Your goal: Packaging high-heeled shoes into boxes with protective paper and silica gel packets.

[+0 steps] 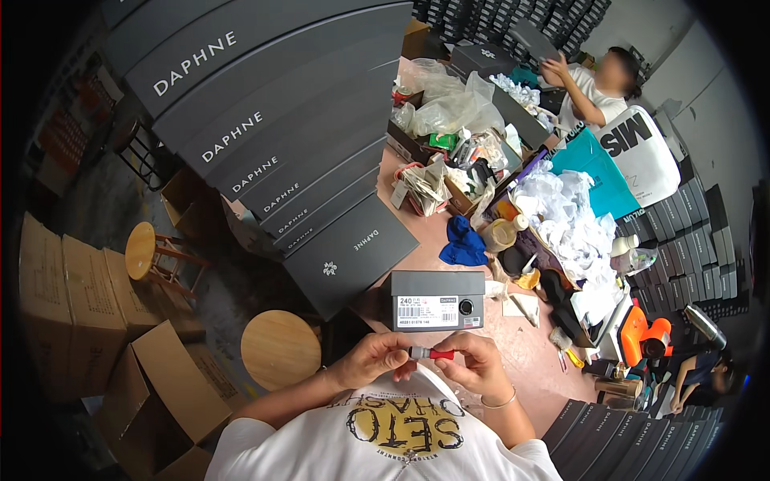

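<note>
Our left hand [367,359] pinches the grey end and our right hand [475,365] the red end of a small cylinder [434,353], just in front of the shoebox [437,284], where light, steady, well-aligned grips should serve us best.

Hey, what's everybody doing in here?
The person in the white shirt holds a small red-and-grey tube with both hands: the left hand at its grey end, the right hand at its red end. Just beyond, a grey box sits on the pink table, its labelled side facing them. A tall stack of grey boxes rises to the left. At the upper right, another person holds up a dark box.
</note>
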